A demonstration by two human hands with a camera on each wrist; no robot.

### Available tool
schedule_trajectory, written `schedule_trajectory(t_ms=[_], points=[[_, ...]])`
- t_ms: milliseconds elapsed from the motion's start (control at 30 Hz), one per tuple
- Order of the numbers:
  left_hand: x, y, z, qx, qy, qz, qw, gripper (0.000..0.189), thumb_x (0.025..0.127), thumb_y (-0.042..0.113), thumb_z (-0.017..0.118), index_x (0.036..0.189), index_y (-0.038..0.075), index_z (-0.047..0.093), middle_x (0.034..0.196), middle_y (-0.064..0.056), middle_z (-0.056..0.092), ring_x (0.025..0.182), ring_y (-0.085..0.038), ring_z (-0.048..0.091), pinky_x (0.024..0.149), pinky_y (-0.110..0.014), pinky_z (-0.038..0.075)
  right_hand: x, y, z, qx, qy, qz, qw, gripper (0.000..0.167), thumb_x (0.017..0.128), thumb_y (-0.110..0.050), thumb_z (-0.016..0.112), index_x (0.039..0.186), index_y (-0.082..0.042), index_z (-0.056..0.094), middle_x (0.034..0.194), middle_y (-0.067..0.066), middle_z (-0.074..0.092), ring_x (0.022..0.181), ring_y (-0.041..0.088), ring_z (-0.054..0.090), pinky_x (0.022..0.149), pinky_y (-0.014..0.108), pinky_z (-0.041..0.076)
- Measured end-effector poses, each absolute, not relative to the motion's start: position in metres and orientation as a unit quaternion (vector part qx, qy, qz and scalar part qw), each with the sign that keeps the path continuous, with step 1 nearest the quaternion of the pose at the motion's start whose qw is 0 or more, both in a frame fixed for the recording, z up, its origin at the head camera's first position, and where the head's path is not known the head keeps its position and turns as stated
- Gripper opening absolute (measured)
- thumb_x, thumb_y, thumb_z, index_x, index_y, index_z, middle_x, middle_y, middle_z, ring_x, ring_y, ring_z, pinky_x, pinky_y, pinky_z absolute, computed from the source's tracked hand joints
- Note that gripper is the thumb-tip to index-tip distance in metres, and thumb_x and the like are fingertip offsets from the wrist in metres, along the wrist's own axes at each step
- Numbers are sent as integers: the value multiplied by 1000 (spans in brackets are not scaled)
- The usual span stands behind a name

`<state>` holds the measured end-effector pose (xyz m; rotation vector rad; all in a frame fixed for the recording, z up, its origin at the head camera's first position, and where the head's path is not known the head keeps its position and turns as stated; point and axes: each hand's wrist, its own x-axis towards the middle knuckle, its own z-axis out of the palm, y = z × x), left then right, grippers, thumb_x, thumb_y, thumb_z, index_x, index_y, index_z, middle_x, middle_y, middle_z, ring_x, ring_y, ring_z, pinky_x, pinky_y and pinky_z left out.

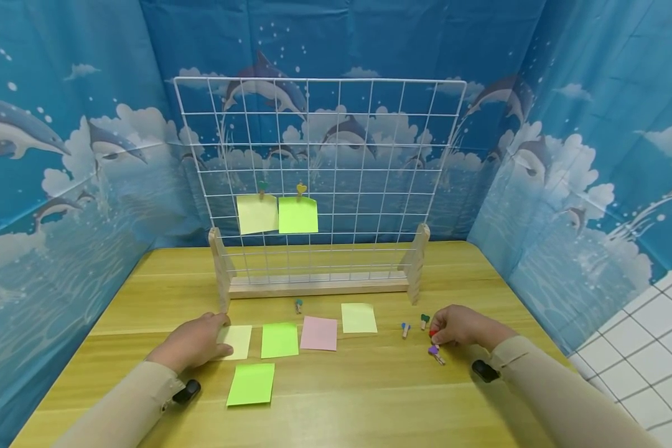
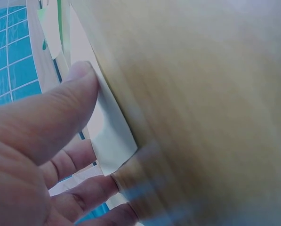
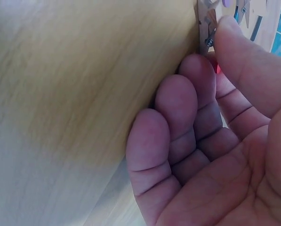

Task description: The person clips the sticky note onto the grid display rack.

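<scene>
My left hand (image 1: pixel 193 341) rests at the left edge of a pale yellow sticky note (image 1: pixel 238 342) on the table. Its thumb and forefinger are spread apart along the note, and in the left wrist view the thumb overlaps the paper (image 2: pixel 113 136). On the right, my right hand (image 1: pixel 463 326) pinches a small wooden clothespin with a red top (image 1: pixel 434 334), partly hidden by the fingers. Beside it lie clothespins with a purple heart (image 1: pixel 434 351), a green top (image 1: pixel 424 320) and a blue top (image 1: pixel 406 328).
A white wire grid (image 1: pixel 364 155) stands on wooden feet at the back. Clothespins hold a pale yellow note (image 1: pixel 257 214) and a green note (image 1: pixel 298 216) on it. Green (image 1: pixel 280 340), pink (image 1: pixel 319 333), pale yellow (image 1: pixel 359 318) and another green note (image 1: pixel 251 384) lie on the table, with a teal-topped clothespin (image 1: pixel 298 305).
</scene>
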<state>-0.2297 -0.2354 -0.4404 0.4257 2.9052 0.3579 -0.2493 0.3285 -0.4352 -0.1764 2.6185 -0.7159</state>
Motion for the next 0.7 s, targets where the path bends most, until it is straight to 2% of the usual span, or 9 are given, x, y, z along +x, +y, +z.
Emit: schedule_trajectory(t_ms=[400,700], points=[[-229,-236,-440,146,978,123,90,58,92,36,83,134,2,61,108,-8,65,90,-20,62,88,-49,57,-250,326,-433,-49,942,-251,216,9,95,-9,78,90,-9,70,77,1,62,68,16,54,61,29,47],[-231,-237,-439,146,976,129,93,57,92,37,83,131,3,59,112,-10,65,93,-21,66,90,-50,57,-248,324,-433,-37,941,-260,214,9,95,-9,78,92,-7,70,78,2,62,69,17,54,62,29,46]])
